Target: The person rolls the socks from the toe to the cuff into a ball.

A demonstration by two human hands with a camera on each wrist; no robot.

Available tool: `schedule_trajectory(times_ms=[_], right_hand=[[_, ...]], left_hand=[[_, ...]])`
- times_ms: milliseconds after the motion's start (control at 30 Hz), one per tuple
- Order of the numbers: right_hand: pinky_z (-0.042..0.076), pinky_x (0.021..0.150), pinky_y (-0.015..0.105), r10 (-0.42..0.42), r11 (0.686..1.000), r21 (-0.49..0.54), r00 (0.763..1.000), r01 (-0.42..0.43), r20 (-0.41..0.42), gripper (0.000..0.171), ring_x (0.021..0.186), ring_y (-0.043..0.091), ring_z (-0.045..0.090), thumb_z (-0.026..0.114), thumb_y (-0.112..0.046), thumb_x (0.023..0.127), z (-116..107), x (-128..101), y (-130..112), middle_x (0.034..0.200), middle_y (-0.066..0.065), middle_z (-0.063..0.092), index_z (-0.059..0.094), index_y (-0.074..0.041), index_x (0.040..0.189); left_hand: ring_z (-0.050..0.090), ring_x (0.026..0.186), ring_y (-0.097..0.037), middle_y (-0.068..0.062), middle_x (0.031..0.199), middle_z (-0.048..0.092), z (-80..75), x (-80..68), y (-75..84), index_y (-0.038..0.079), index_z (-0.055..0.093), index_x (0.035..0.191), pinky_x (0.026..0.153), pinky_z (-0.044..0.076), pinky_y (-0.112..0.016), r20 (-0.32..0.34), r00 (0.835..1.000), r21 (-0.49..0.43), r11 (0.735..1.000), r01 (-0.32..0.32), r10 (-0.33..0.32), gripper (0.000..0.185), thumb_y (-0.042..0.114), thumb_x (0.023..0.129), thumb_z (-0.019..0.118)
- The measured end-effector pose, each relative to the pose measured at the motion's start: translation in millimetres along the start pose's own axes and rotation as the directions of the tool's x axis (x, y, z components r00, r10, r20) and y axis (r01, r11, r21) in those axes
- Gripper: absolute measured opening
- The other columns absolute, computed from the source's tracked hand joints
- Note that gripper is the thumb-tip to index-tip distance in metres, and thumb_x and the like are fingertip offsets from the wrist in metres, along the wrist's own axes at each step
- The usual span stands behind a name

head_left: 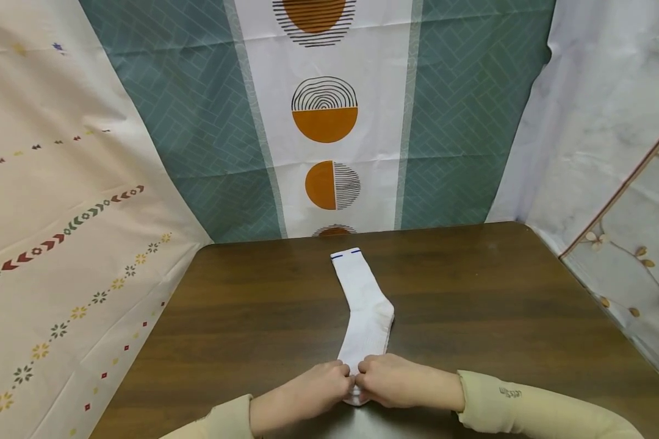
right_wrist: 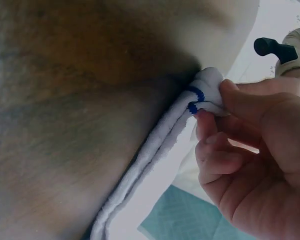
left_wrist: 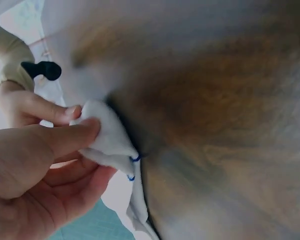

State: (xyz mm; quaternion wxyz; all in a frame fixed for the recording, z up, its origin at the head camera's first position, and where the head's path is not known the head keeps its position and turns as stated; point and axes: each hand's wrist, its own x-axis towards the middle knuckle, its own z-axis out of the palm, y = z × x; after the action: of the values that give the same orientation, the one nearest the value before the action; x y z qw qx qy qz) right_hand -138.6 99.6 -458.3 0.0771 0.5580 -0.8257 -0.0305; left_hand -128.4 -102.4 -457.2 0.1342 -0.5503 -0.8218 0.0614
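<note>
A pair of white socks (head_left: 365, 311), lying flat in layers, stretches lengthwise on the table, with its blue-marked cuffs at the far end and the heel bulging right. At the near toe end, my left hand (head_left: 326, 387) and right hand (head_left: 392, 381) meet almost knuckle to knuckle. In the left wrist view, the left thumb and fingers pinch the toe fabric (left_wrist: 107, 132), which is lifted and folded over, with small blue marks below. The right wrist view has my right hand (right_wrist: 260, 145) pinching the same end, beside blue stitching (right_wrist: 192, 106). Layered edges (right_wrist: 145, 165) run away from it.
The dark wooden table (head_left: 241, 305) extends to both sides of the socks. A green and white patterned cloth (head_left: 329, 122) hangs behind its far edge. A cream patterned cloth (head_left: 77, 244) borders the left, and a pale floral cloth (head_left: 609, 183) the right.
</note>
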Motion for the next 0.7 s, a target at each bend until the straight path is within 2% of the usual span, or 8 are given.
schedule_trajectory(times_ms=[67,167,200,333,433,533,700], right_hand=[[0.041,0.052,0.02,0.012,1.0,0.025,1.0,-0.012,0.017,0.017,0.064,0.004,0.055,0.067,-0.036,0.087,-1,1,1,0.069,-0.01,0.056,0.062,-0.022,0.078],[0.043,0.052,0.021,0.036,0.994,0.1,0.998,-0.04,0.046,0.019,0.061,0.004,0.057,0.067,-0.034,0.088,-1,2,3,0.067,-0.01,0.059,0.061,-0.02,0.077],[0.043,0.051,0.021,0.046,0.99,0.129,0.997,-0.053,0.055,0.019,0.06,0.003,0.057,0.066,-0.034,0.089,-1,3,5,0.066,-0.01,0.059,0.06,-0.02,0.077],[0.039,0.048,0.021,0.076,0.976,0.198,0.994,-0.09,0.076,0.021,0.055,0.001,0.051,0.063,-0.034,0.092,2,3,7,0.064,-0.01,0.056,0.056,-0.018,0.08],[0.037,0.048,0.021,0.098,0.975,0.19,0.992,-0.113,0.084,0.021,0.055,0.0,0.047,0.059,-0.034,0.094,4,4,7,0.064,-0.011,0.053,0.054,-0.018,0.081],[0.04,0.049,0.022,0.127,0.976,0.169,0.988,-0.14,0.09,0.02,0.058,0.002,0.051,0.058,-0.033,0.095,5,5,6,0.066,-0.01,0.055,0.055,-0.018,0.082],[0.044,0.048,0.026,0.171,0.978,0.098,0.978,-0.183,0.118,0.014,0.063,0.008,0.06,0.06,-0.031,0.093,6,6,5,0.069,-0.006,0.06,0.06,-0.021,0.085]], left_hand=[[0.047,0.055,-0.002,0.007,0.064,0.055,-1.5,2.4,-3.4,0.013,0.06,0.076,0.048,0.036,-0.014,0.036,0.998,-0.153,0.987,0.047,-0.042,0.015,0.015,0.075,0.074],[0.041,0.053,0.002,0.009,0.062,0.056,-3.4,5.8,-7.8,0.011,0.056,0.076,0.047,0.033,-0.011,0.098,0.987,-0.34,0.928,0.15,-0.124,0.019,0.011,0.077,0.075],[0.038,0.053,0.003,0.009,0.062,0.055,-3.5,6.4,-9.0,0.011,0.055,0.076,0.047,0.032,-0.01,0.116,0.984,-0.373,0.912,0.173,-0.139,0.02,0.01,0.078,0.075],[0.034,0.054,0.005,0.011,0.062,0.054,-1.8,7.6,-12.8,0.011,0.06,0.076,0.049,0.031,-0.008,0.168,0.97,-0.448,0.863,0.232,-0.174,0.014,0.007,0.081,0.072],[0.033,0.054,0.005,0.012,0.061,0.051,1.1,8.4,-14.9,0.012,0.064,0.076,0.049,0.03,-0.008,0.202,0.958,-0.485,0.829,0.279,-0.204,0.012,0.005,0.084,0.068],[0.033,0.053,0.004,0.013,0.058,0.047,4.9,9.7,-16.0,0.014,0.066,0.073,0.048,0.03,-0.008,0.229,0.944,-0.509,0.798,0.323,-0.236,0.015,0.005,0.086,0.065],[0.036,0.054,0.006,0.012,0.059,0.054,9.2,12.8,-15.7,0.012,0.07,0.075,0.049,0.031,-0.008,0.214,0.927,-0.543,0.751,0.376,-0.309,0.009,0.007,0.082,0.07]])
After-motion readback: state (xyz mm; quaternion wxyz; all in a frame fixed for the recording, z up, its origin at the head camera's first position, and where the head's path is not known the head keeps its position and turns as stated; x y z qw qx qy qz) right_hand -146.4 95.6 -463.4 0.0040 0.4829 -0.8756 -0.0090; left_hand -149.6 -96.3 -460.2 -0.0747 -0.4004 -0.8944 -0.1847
